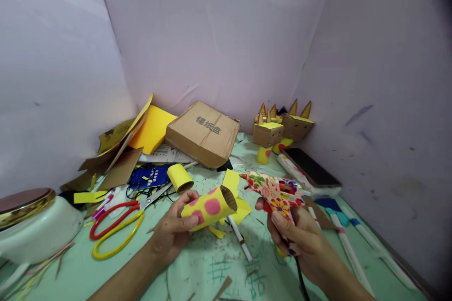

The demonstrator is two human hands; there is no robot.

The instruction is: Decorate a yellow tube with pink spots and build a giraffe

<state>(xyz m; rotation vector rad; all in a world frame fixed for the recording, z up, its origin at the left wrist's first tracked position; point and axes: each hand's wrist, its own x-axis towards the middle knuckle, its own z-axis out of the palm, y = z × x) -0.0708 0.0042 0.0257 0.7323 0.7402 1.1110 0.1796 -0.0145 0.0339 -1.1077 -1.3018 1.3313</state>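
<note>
My left hand [178, 225] is closed around a yellow paper-covered cardboard tube [208, 208] with pink spots, its open end facing right. In my right hand [300, 235] is a flower-patterned glue gun [275, 193], held by the handle with its nozzle pointing left toward the tube. A gap lies between nozzle and tube. Behind the tube lie yellow paper scraps [231, 181]. A shorter yellow tube [180, 178] rests just beyond my left hand. Below the gap, a white marker [240, 239] lies on the green table.
Scissors [136, 218] with red and yellow handles lie at left, near a white round-bodied object [38, 230]. A cardboard box [203, 134] and yellow sheets [153, 127] stand behind. Small cardboard animal figures [269, 134], a phone [310, 167] and several markers [353, 256] are at right.
</note>
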